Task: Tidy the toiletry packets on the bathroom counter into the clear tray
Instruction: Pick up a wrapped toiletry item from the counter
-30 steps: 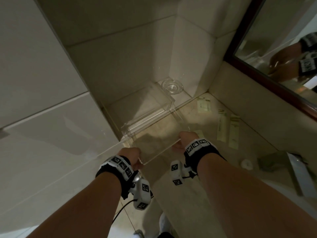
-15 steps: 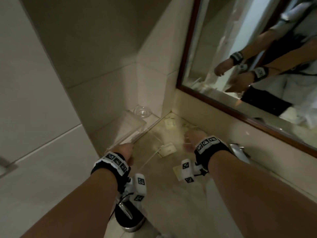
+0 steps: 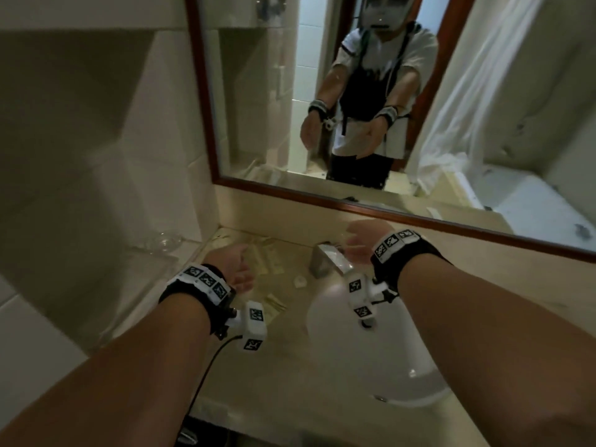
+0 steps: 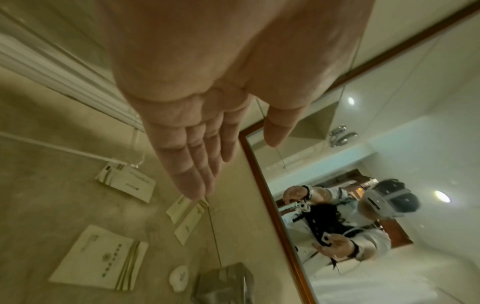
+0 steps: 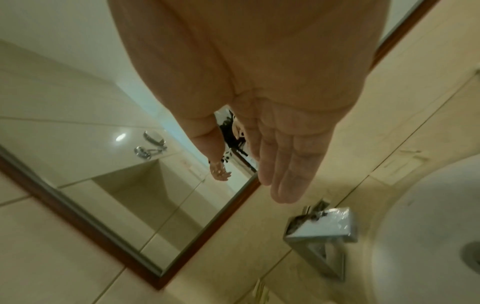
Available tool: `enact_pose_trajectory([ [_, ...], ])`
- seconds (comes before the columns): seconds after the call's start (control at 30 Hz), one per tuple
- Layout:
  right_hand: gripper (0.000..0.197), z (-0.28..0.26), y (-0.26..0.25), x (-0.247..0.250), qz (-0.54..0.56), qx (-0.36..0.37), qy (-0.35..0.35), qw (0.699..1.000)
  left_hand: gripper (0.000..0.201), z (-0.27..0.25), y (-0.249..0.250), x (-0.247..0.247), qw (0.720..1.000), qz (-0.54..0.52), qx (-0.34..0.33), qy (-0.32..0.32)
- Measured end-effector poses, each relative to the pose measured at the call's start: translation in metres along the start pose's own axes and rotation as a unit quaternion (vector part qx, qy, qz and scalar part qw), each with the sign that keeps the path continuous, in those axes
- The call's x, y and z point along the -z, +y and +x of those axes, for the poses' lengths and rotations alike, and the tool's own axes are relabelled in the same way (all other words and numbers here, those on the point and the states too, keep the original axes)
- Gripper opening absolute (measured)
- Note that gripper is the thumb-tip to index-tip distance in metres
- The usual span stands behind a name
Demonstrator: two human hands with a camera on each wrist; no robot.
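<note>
Two hands (left [image 4: 207,98], right [image 5: 272,107]) fingers straight, holding nothing, packets [image 4: 100,258] on counter [image 4: 52,205]

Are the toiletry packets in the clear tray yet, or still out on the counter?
Still out. Left wrist view shows the packets lying flat on the bare counter, beside the tray; both hands are empty.

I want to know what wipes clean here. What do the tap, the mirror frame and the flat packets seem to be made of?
The tap: polished, chrome-like metal, going by its bright mirror-like glints. The mirror frame: reddish-brown, probably varnished wood, though the grain is too blurred to confirm. The packets: matte cream paper or thin card with printed stripes; a plastic lining cannot be ruled out.
</note>
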State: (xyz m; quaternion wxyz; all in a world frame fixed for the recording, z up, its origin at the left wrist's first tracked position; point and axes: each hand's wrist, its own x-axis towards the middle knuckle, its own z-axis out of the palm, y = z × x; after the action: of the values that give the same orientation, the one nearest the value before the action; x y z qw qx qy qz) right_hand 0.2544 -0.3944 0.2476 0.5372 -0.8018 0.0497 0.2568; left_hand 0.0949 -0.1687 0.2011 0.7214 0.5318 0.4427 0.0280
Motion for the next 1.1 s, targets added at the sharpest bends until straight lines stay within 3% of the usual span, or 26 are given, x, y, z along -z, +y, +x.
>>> enact_pose_trajectory([
  [0.2, 0.02, -0.021, 0.02, 0.079, 0.067, -0.03, 0.062, 0.995, 0.027, -0.016, 0.005, -0.075, 0.998, 0.055, -0.015, -0.026],
  [0.37, 0.018, -0.029, 0.06, 0.165, 0.103, -0.036, 0.133, 0.985, 0.03, -0.036, -0.008, -0.161, 0.987, 0.101, -0.009, -0.124],
  [0.47, 0.009, -0.033, 0.091, 0.225, 0.123, -0.056, 0.177, 0.975, 0.018, -0.043, -0.026, -0.217, 0.981, 0.129, 0.0, -0.142],
  [0.6, 0.021, -0.034, 0.14, 0.292, 0.132, -0.082, 0.216, 0.964, 0.02, -0.054, -0.059, -0.287, 0.979, 0.136, 0.011, -0.151],
  [0.87, 0.012, -0.017, 0.222, 0.404, 0.139, -0.121, 0.225, 0.957, 0.02, -0.078, -0.115, -0.413, 0.971, 0.171, 0.035, -0.167],
  [1.1, 0.016, 0.006, 0.282, 0.456, 0.172, -0.186, 0.196, 0.947, 0.023, -0.08, -0.172, -0.475, 0.963, 0.209, 0.071, -0.156],
])
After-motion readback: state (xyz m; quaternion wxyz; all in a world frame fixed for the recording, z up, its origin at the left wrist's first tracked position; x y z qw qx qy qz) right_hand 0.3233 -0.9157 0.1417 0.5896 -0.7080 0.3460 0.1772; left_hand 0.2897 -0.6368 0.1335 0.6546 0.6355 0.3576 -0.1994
